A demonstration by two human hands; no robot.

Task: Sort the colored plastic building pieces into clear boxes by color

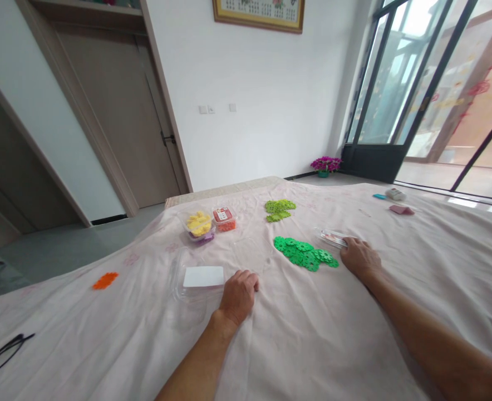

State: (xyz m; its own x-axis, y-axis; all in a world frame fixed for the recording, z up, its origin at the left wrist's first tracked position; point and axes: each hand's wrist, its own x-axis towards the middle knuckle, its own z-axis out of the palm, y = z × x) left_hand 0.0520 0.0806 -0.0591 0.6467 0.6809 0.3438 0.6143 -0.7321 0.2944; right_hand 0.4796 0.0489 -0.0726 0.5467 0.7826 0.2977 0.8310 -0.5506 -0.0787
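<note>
My left hand (pixel 238 294) rests as a loose fist on the pale pink cloth (pixel 313 334), right beside a clear plastic box with a white label (pixel 200 278); nothing shows in its fingers. My right hand (pixel 359 257) lies knuckles up next to a pile of bright green flower-shaped plastic pieces (pixel 304 253). Its curled fingers touch a clear lid with a red label (pixel 331 238). A clear empty tray (pixel 250 253) sits between the two hands.
A lighter green pile (pixel 279 209) lies further back. Clear boxes of yellow pieces (pixel 199 224) and orange pieces (pixel 225 218) stand at the back left. An orange piece cluster (pixel 105 280) and black glasses (pixel 1 356) lie at the left. Small items (pixel 396 200) sit far right.
</note>
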